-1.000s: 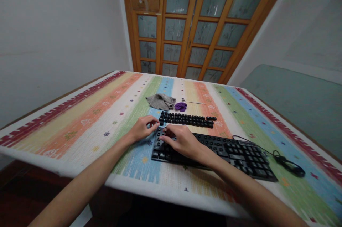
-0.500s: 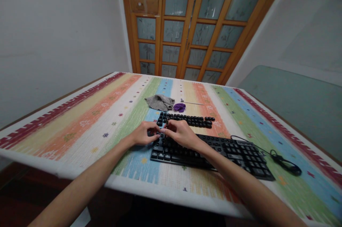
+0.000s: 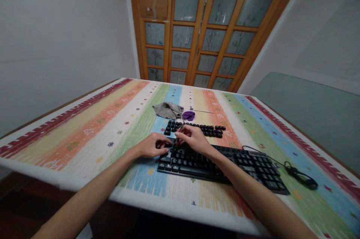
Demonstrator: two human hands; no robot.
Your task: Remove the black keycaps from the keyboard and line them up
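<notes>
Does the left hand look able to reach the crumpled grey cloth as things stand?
Probably yes: the left hand seems close to the crumpled grey cloth, and the low, loose black keycaps lie mostly right of the way across the striped fabric tablecloth.

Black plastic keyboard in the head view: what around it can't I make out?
All in the head view:
- Black plastic keyboard: some keys, behind the right hand and right forearm.
- Thin dark tool in that hand: its lower tip, too small.
- Loose black keycaps: any lettering, too small.
- Left hand: what lies beneath, hidden by the hand itself.
- Bundled black cable: where it ends, lost in the dark coil.
</notes>
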